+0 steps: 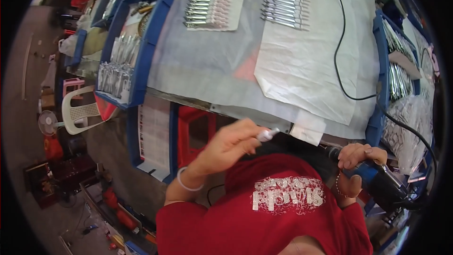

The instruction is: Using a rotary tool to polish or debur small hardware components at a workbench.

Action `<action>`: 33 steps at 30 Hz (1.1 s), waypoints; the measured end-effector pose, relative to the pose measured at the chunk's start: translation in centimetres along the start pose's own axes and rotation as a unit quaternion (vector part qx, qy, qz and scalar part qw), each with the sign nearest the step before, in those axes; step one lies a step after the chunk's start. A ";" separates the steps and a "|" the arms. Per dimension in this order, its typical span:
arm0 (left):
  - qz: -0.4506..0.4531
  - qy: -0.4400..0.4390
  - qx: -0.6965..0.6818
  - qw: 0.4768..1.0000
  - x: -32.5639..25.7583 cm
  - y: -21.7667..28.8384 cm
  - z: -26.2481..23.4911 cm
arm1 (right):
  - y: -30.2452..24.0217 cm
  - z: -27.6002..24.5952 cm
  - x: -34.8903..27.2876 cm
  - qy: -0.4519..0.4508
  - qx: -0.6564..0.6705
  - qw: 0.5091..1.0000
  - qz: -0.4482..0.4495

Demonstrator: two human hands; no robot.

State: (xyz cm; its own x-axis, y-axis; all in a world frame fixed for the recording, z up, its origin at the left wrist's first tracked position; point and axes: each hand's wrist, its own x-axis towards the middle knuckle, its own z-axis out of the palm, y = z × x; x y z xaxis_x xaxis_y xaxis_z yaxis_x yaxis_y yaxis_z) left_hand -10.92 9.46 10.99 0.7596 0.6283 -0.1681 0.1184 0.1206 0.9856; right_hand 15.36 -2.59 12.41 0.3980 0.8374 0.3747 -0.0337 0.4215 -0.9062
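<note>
My left hand (233, 142) is raised near the table's front edge, its fingers pinched on a small white and silver piece (267, 135). A white bangle (187, 182) sits on that wrist. To the right, my right hand (357, 157) grips a blue and black hand-held power tool (380, 181), held low beside the table edge. The tool's black cable (340, 52) runs up across the white paper sheets (306, 71) covering the table. My red shirt fills the lower middle of the view.
Two rows of shiny metal pieces (210, 2) (285, 0) lie on paper at the table's far side. Blue trays of metal parts stand at the left (141, 61) and right (381, 66). A white plastic chair (78, 111) and a red stool (196, 132) stand on the floor.
</note>
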 end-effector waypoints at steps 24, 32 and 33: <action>0.083 0.098 0.350 0.928 24.7 2.3 -28.1 | 0.2 -0.1 1.2 0.001 -0.026 0.994 0.102; -0.040 -0.057 0.324 0.943 28.6 0.9 -32.6 | 1.1 -0.2 2.1 -0.019 -0.060 0.991 0.114; -0.049 -0.064 0.321 0.944 28.8 0.9 -32.6 | 1.1 -0.1 2.3 -0.020 -0.060 0.991 0.116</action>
State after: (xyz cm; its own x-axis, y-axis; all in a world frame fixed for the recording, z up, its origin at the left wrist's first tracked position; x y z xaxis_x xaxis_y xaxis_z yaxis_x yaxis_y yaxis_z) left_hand -9.73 52.70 6.46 0.7912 0.5356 -0.2951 0.5232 -0.3432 0.7801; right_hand 16.35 -0.30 12.27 0.3550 0.9213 0.1589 -0.0104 0.1739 -0.9847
